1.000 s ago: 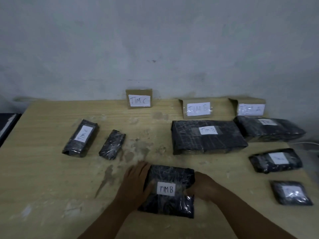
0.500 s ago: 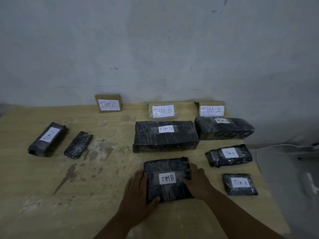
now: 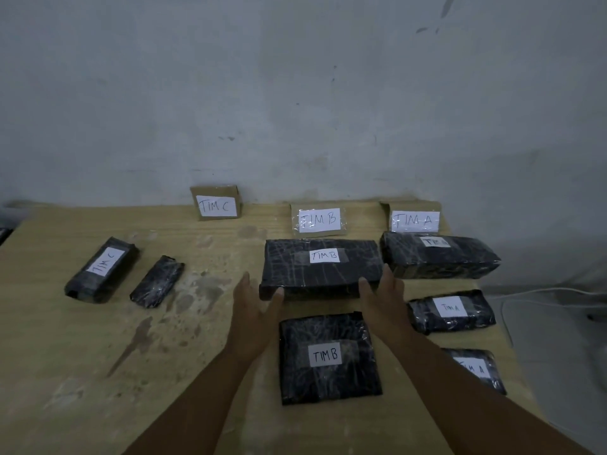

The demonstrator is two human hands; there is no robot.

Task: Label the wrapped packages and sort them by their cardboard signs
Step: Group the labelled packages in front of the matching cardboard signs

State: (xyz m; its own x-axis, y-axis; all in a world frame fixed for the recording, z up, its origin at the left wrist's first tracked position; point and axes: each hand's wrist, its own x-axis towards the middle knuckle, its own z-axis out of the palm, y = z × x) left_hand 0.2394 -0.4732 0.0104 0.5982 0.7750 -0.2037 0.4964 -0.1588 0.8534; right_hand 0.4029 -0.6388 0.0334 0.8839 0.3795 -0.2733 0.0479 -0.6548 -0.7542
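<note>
Both hands, left point(image 3: 253, 307) and right point(image 3: 382, 298), reach open-palmed to the near corners of the large TIM B package point(image 3: 322, 266) at frame centre; the smaller TIM B package point(image 3: 328, 357) lies released below on the counter point(image 3: 98, 372).

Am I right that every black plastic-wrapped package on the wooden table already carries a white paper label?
Not quite. The head view shows one small black plastic-wrapped package with no white label, lying right of the long black package labelled TIM C. All the others carry labels.
</note>
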